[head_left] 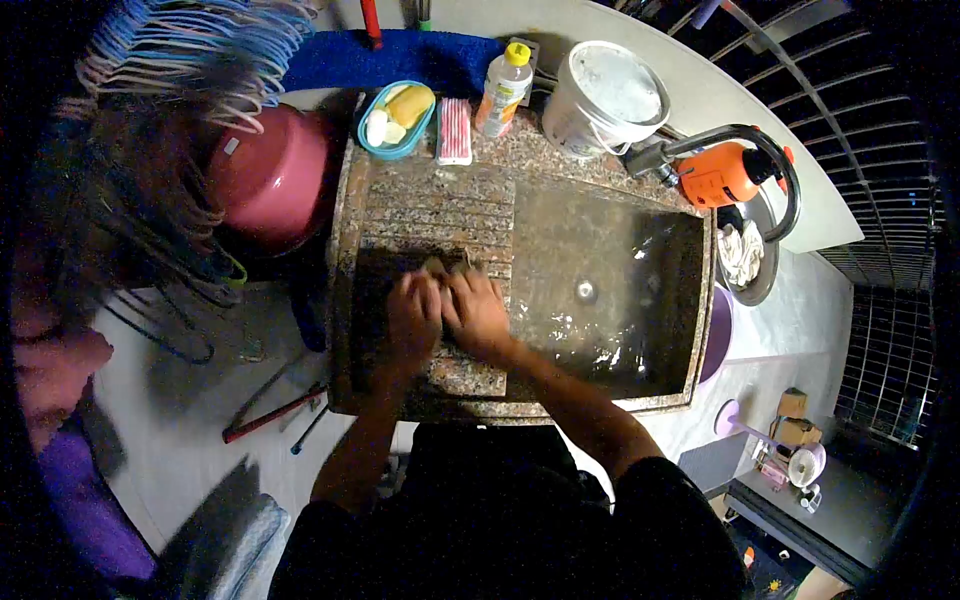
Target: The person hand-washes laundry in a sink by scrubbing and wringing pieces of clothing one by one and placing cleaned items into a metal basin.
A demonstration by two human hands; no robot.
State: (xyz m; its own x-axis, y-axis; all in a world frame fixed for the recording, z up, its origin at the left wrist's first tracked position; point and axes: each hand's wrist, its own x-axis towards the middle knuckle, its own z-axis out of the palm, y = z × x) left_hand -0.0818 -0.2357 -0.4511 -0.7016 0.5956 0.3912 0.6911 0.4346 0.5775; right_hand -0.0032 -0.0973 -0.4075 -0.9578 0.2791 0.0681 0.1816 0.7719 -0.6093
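Observation:
Both my hands are close together over the ribbed stone washboard (430, 212) on the left side of a granite sink (600, 397). My left hand (412, 312) has its fingers curled down, and my right hand (474, 308) lies right beside it with fingers bent inward. A small dark, wet cloth-like item (437, 268) shows at the fingertips; its outline is hard to make out. Water covers the basin (585, 240) to the right of the board.
Along the sink's back edge are a blue soap dish (398, 152), a striped brush (454, 130), a yellow-capped bottle (505, 92), a white bucket (600, 110), a faucet (655, 160) and an orange sprayer (718, 175). Left are a pink basin (270, 175) and hangers (190, 45).

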